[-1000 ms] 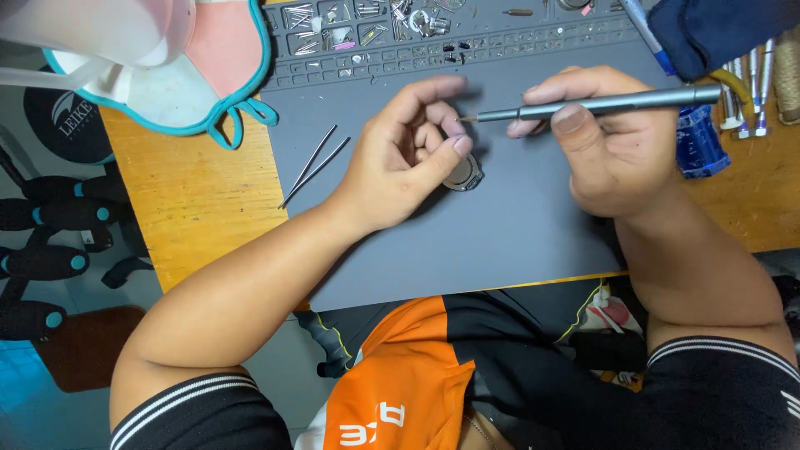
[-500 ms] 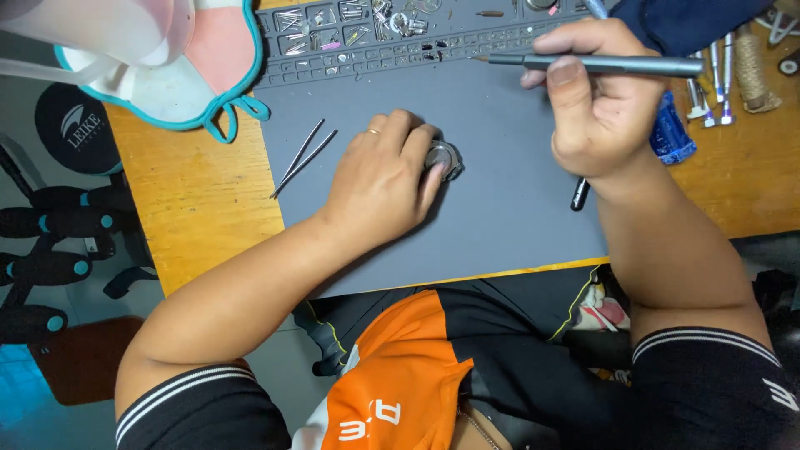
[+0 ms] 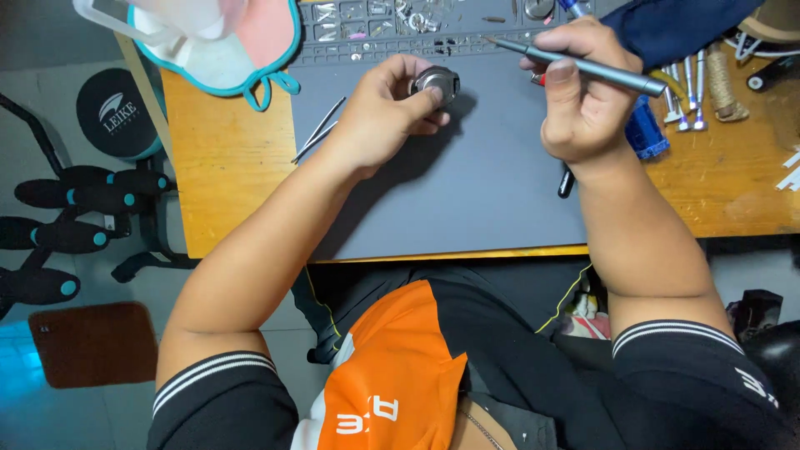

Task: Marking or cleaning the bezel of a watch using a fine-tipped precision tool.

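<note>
Left hand (image 3: 379, 117): fingers pinching round metal watch case (image 3: 436, 82), held at far edge of grey mat (image 3: 467, 192). Right hand (image 3: 583, 100): clasped around slim grey metal screwdriver (image 3: 583, 65), tip aimed left, clear of case. Tweezers (image 3: 318, 130) lie on mat, left. Matte mat covers orange wooden tabletop (image 3: 225, 175); parts tray (image 3: 358, 17) behind.

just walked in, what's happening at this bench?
A person sits at a wooden bench over a grey work mat. The left hand grips a small round metal part near the mat's top edge. The right hand holds a slim grey precision screwdriver, tip pointing left, not touching the part. Tweezers lie on the mat's left side.
</note>
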